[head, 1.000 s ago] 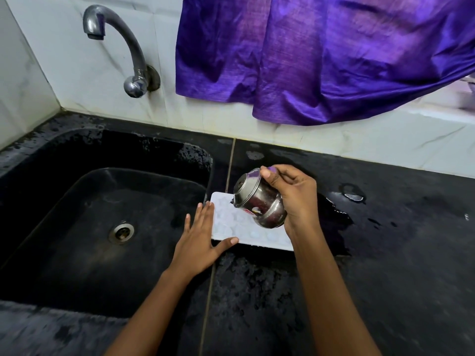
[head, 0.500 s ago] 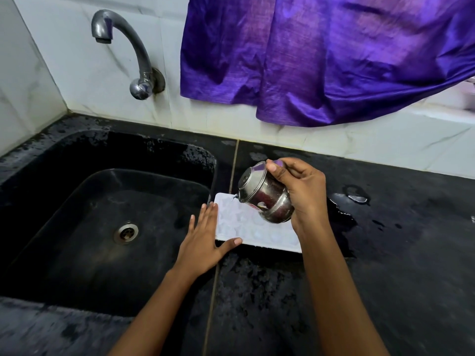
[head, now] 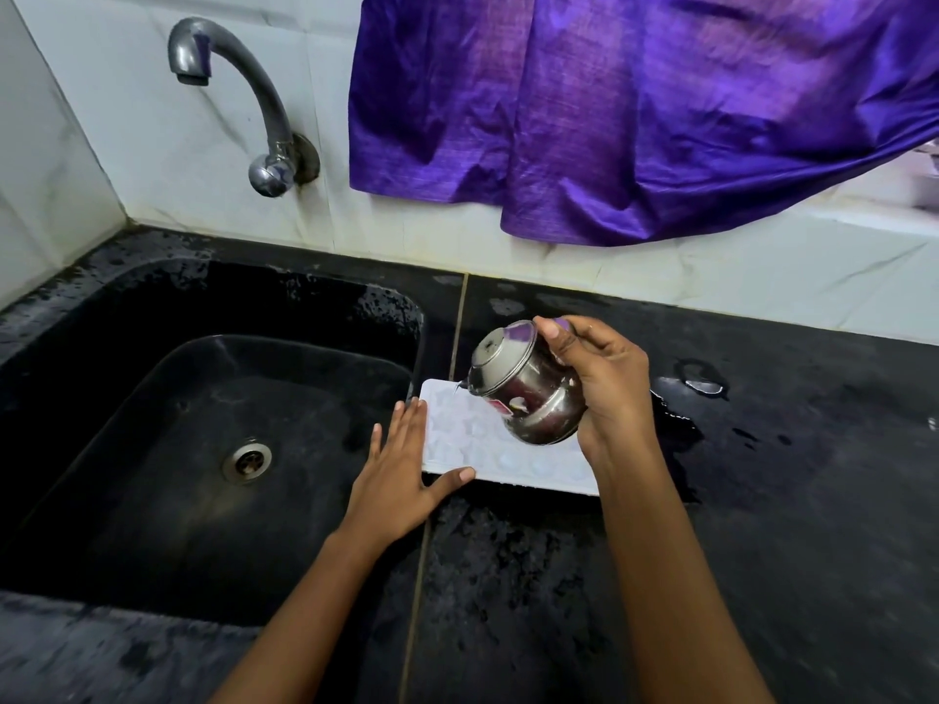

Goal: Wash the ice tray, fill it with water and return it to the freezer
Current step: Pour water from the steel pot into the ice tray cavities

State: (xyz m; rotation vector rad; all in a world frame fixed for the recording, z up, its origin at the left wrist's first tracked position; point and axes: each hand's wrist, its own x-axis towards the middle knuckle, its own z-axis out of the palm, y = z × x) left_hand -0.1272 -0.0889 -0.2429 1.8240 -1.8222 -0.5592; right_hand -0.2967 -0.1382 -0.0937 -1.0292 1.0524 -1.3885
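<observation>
A white ice tray (head: 467, 439) lies flat on the black counter just right of the sink, its cups glistening with water. My right hand (head: 604, 393) grips a small steel pot (head: 523, 388) tilted to the left over the tray, its mouth above the tray's far left corner with a thin trickle at the lip. My left hand (head: 396, 475) lies flat with straight fingers against the tray's left end, its thumb along the tray's near edge. The pot and my right wrist hide the tray's right part.
A black sink (head: 152, 500) with a metal drain (head: 247, 459) fills the left. A steel tap (head: 254, 109) juts from the white tiled wall. A purple cloth (head: 635, 104) hangs over the backsplash. The black counter (head: 762, 551) is wet, with a puddle (head: 703, 381) at right.
The pot has lifted slightly and stays tilted over the tray. My left hand keeps its place at the tray's left end. The view has shifted a little.
</observation>
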